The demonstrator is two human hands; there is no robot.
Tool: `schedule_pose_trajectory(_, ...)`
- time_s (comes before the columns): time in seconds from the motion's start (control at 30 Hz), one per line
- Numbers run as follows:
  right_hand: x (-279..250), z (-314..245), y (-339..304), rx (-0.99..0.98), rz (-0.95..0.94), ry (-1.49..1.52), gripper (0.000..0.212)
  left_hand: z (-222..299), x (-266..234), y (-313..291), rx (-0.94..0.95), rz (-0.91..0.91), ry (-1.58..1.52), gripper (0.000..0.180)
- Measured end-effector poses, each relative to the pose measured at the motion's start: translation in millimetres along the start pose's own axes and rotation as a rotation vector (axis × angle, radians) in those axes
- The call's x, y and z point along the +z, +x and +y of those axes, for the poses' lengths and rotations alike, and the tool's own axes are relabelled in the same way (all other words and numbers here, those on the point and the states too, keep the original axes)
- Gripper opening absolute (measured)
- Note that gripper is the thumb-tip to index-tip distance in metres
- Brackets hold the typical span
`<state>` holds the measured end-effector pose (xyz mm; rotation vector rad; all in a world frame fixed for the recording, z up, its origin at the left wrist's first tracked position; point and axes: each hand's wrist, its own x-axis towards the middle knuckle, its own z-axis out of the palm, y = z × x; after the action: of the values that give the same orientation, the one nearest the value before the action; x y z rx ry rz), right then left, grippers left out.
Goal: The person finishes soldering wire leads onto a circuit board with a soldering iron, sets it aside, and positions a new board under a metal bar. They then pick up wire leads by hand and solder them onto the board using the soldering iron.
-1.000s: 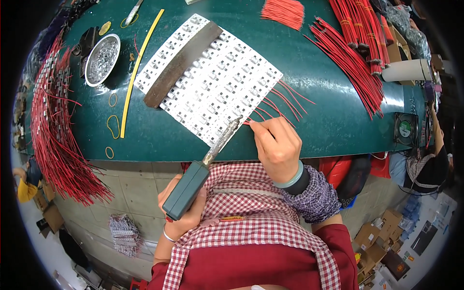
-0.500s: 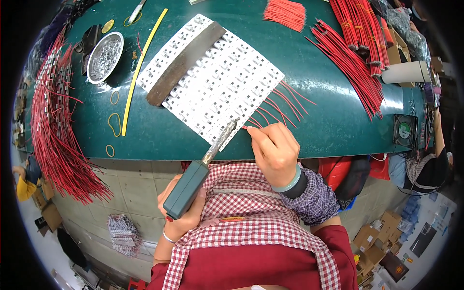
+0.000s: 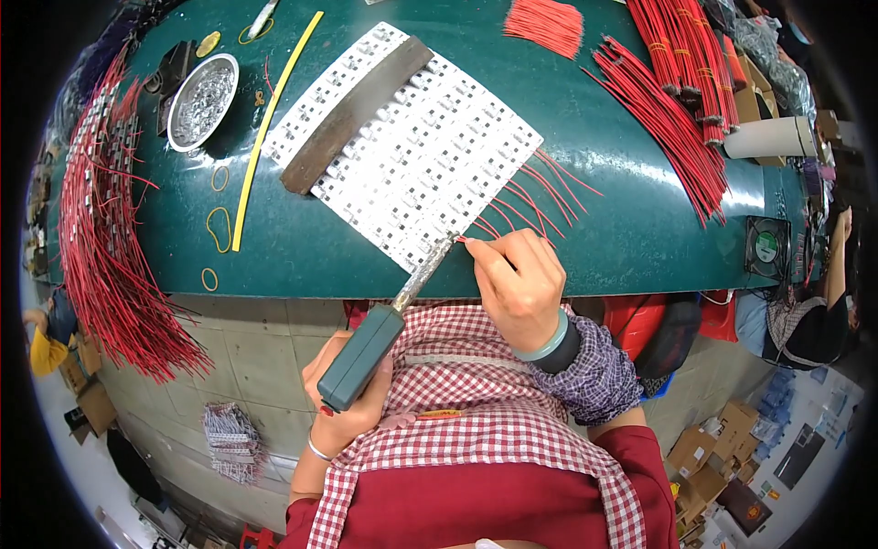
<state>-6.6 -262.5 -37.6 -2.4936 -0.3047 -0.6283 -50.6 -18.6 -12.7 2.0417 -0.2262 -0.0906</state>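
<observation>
My left hand [image 3: 352, 389] is wrapped round the dark green handle of a soldering iron [image 3: 362, 357]. The iron's metal tip points up and right, at the near right edge of a white circuit board panel [image 3: 412, 165] with many small parts in rows. My right hand [image 3: 521, 284] pinches a red wire [image 3: 462, 240], its end at the board edge by the iron's tip. Several other red wires [image 3: 540, 197] stick out from that same edge. Across the panel's upper left lies a dark bar [image 3: 352, 119].
Left of the panel are a yellow strip [image 3: 274, 137], rubber bands [image 3: 219, 229] and a metal bowl [image 3: 203, 102] of silvery bits. A bundle of red wires [image 3: 119, 247] hangs over the table's left side. More red wires [image 3: 658, 128], a white cylinder [image 3: 770, 138] and a small fan [image 3: 766, 245] are right.
The soldering iron's tip has moved slightly right and down along the board edge, close to the wire end at my right fingers. The panel has shifted a little to the right.
</observation>
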Motion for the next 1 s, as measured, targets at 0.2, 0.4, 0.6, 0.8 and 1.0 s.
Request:
schedule_pose_trajectory(0.2,1,1,-1,-0.020,0.007,-0.030,0.022,-2,-1,0,0.026,-0.024,0.033,0.018)
schedule_pose_trajectory(0.4,2,1,-2,-0.023,0.014,-0.036,0.022,-9,-4,-9,0.092,-0.012,0.091,0.019)
schedule_pose_trajectory(0.6,2,-1,-1,-0.013,0.008,-0.047,0.020,-14,-3,-16,0.035,0.042,0.008,0.023)
schedule_pose_trajectory(0.8,4,-4,-4,-0.012,0.085,0.008,0.020,-16,-3,-19,-0.012,0.013,0.008,0.023)
schedule_pose_trajectory(1.0,4,-5,-5,-0.001,0.044,0.022,0.021,-7,-3,-11,-0.002,0.026,-0.007,0.022)
